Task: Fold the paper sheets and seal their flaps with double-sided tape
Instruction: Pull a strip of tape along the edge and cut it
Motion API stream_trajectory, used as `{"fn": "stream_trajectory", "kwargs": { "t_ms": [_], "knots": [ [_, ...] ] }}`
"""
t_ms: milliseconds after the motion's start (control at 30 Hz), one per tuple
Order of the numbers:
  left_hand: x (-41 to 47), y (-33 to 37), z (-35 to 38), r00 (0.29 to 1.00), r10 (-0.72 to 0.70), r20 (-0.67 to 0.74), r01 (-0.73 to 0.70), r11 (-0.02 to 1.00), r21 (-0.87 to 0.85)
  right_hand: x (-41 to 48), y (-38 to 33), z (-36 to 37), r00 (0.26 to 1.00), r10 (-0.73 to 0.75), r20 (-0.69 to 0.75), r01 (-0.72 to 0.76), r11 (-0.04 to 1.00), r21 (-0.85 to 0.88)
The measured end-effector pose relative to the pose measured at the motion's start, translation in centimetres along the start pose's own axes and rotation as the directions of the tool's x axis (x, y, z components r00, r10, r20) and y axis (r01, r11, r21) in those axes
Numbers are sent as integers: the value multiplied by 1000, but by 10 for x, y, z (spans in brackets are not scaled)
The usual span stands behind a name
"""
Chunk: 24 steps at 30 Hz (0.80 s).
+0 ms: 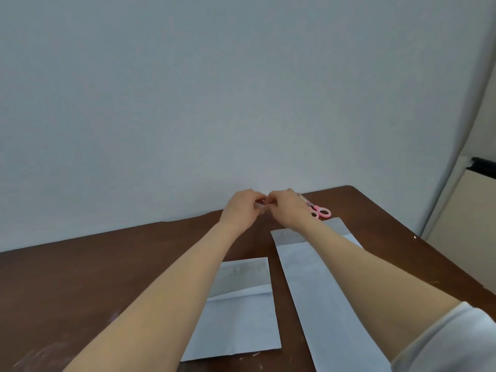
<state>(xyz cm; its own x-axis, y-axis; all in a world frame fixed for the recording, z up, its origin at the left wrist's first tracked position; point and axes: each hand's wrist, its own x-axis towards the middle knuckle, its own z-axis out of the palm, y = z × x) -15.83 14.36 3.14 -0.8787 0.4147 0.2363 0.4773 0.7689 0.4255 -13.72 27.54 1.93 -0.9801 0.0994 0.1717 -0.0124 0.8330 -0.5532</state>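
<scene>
Two folded white paper sheets lie on the brown table (pixel 80 277). The wider sheet (pixel 241 318) lies in the middle with a flap folded at its far end. The long narrow sheet (pixel 316 285) lies to its right, partly under my right forearm. Both hands meet at the far edge of the table near the wall. My left hand (pixel 241 208) and my right hand (pixel 285 208) have their fingers curled together around something small and pale between them, probably tape (pixel 261 204); it is too hidden to tell for sure.
Pink-handled scissors (pixel 320 212) lie just right of my right hand near the far table edge. A plain wall rises directly behind the table. The table's right edge drops off beside a pale cabinet (pixel 461 216).
</scene>
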Motion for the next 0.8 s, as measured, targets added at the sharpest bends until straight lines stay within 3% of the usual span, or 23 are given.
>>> {"fn": "stream_trajectory", "kwargs": {
  "t_ms": [167, 333, 567, 667, 800],
  "knots": [
    [-28, 4, -25, 995, -50, -86, 32, 980, -197, -29, -16, -17, 999, -43, -26, 49, 955, 291],
    [-51, 11, -46, 979, -120, -164, 70, 956, -286, -63, -21, -34, 1000, 6, -31, 10, 854, 520],
    [-84, 29, -61, 949, -298, -103, 159, 734, -661, -96, -27, -62, 982, 59, 180, -177, 623, 762],
    [-95, 38, -66, 973, -217, -83, 128, 800, -586, -104, -32, -70, 980, 58, 191, -193, 524, 830],
    [-103, 49, -71, 990, -42, -131, -13, 921, -389, -116, -42, -68, 980, 34, 197, -177, 601, 780]
  ]
}}
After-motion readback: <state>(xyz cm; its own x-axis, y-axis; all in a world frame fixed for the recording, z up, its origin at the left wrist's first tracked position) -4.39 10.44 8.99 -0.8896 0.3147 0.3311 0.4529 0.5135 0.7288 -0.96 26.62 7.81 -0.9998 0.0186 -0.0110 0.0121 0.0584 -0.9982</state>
